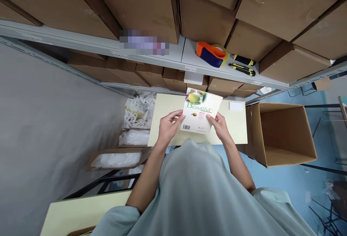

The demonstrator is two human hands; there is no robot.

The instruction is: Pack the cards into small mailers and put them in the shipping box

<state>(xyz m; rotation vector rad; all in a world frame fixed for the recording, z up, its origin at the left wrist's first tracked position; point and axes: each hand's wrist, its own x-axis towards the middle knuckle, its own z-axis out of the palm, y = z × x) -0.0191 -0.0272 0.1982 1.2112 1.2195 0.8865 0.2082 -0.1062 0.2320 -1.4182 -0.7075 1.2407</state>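
Note:
A white booklet [193, 120] printed with "Beautiful", a fruit picture and a barcode is held up over the pale yellow table [233, 127]. At its left edge my left hand [170, 125] pinches it between thumb and fingers. My right hand [219, 124] grips the opposite edge, its thumb lying on the printed face. The booklet leans slightly, its top edge sloping down to the right. Fingers behind it are partly hidden. On the table's right part lies a small white card [235, 106].
An open cardboard box [255, 134] stands right of the table. Ahead, a shelf [173, 53] bears cartons [207, 15], an orange-and-blue tape dispenser [211, 54] and two box cutters [242, 65]. White plastic pieces [138, 111] and boxes of white bags [116, 159] lie to the left.

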